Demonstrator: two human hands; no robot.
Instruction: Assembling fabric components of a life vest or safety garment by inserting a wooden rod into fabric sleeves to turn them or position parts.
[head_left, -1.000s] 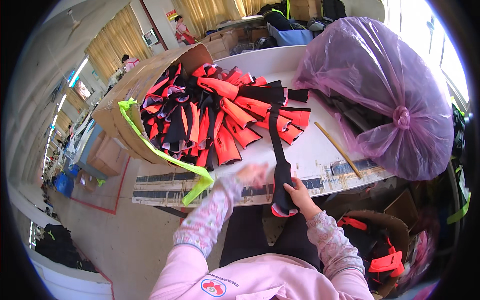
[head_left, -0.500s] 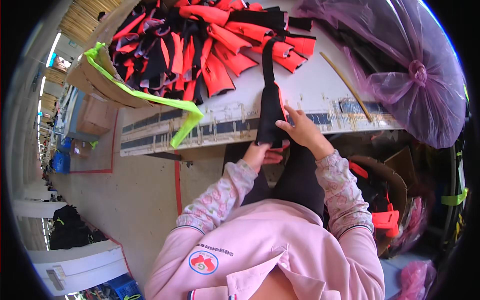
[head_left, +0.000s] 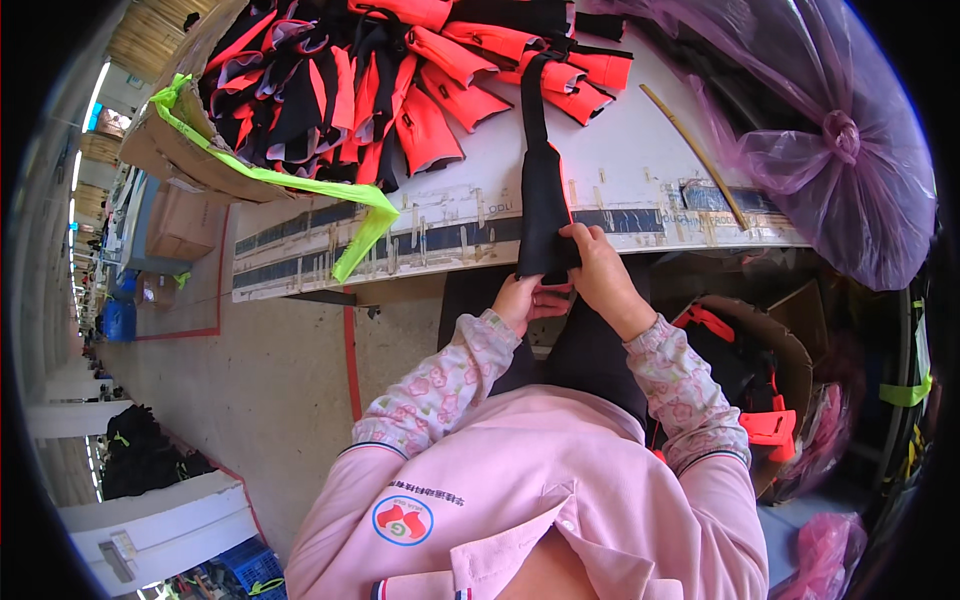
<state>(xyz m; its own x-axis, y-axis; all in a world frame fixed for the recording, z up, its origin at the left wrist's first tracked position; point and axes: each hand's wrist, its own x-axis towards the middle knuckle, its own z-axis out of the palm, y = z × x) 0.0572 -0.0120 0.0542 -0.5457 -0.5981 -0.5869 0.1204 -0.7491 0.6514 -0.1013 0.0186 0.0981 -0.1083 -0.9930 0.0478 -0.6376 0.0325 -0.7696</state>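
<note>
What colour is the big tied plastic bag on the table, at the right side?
Translucent purple bag, knotted at its side; the head view shows it.

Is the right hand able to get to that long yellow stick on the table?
Probably yes. The yellow stick lies bare on the table beyond the right hand, with nothing between them. But that hand now grips the black strap, so it would have to let go.

Matt black cloth strap, glossy purple plastic bag, smooth white tabletop.

Both hands meet, fingers curled closed
</note>
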